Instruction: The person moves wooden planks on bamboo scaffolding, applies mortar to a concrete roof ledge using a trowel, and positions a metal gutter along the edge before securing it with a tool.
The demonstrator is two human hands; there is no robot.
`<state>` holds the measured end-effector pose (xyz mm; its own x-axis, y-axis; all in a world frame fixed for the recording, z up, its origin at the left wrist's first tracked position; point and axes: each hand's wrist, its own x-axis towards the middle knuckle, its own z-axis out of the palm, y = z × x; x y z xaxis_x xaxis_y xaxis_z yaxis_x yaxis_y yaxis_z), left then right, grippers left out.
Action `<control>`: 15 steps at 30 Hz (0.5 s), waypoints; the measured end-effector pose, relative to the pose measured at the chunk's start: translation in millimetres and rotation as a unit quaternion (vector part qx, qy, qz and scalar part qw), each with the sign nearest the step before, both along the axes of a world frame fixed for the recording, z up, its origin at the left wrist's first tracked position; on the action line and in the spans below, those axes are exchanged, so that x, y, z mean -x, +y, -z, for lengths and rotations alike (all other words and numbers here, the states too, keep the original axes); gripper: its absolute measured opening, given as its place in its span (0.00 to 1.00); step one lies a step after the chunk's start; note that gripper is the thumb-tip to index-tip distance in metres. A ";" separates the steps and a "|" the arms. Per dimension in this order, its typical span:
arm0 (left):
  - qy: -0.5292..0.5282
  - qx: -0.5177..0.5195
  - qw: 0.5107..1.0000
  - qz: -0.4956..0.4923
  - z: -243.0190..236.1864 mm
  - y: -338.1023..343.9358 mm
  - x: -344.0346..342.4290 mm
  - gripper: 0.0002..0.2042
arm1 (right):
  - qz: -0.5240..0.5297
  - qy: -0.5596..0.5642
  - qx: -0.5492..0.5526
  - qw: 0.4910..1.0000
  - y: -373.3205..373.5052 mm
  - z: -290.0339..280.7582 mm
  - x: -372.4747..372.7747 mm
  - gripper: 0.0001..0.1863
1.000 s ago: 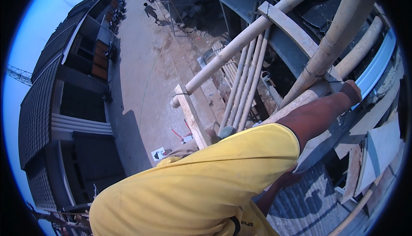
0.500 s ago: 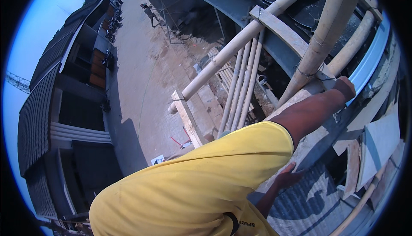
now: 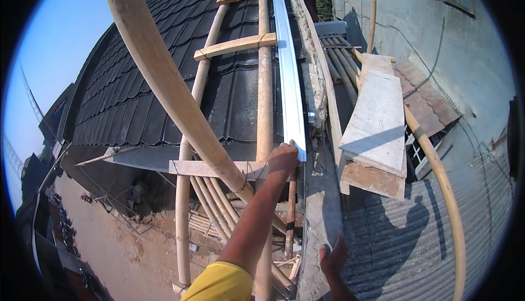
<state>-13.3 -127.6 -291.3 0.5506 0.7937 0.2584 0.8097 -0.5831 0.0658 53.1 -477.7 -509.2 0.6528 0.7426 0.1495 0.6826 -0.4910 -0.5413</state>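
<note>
Where one strip point(image 3: 290, 93) ends beside one ladder point(image 3: 264, 82), the left hand point(image 3: 283, 158) rests (hold unclear), right hand point(image 3: 333, 256) open.

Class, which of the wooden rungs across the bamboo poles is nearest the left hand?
The lowest rung, whose right end lies beside the left hand; the other rungs sit farther up the bamboo poles.

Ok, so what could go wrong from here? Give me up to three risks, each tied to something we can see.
The bare left hand is at the lower end of the shiny metal strip, whose edge might cut it. The pale boards lie stacked with no fixing visible, so a knock might shift them. The ground shows well below the bamboo poles, so a slip could mean a serious fall.
</note>
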 end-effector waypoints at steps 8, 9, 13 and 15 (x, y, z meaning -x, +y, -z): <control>0.027 0.008 1.000 -0.013 -11.0 -10.5 10.8 0.29 | -0.015 -0.022 -0.018 0.999 -2.8 1.6 7.3 0.46; 0.025 0.010 1.000 -0.013 -10.1 -10.3 9.9 0.28 | -0.014 -0.021 -0.016 1.000 -2.5 1.1 6.9 0.46; 0.019 0.003 1.000 -0.010 -7.6 -11.2 7.4 0.27 | -0.007 -0.002 -0.018 1.000 -4.5 -4.7 8.6 0.46; 0.015 -0.004 1.000 -0.008 -4.9 -10.2 9.0 0.26 | -0.008 0.009 -0.014 1.000 -4.6 -10.5 8.8 0.45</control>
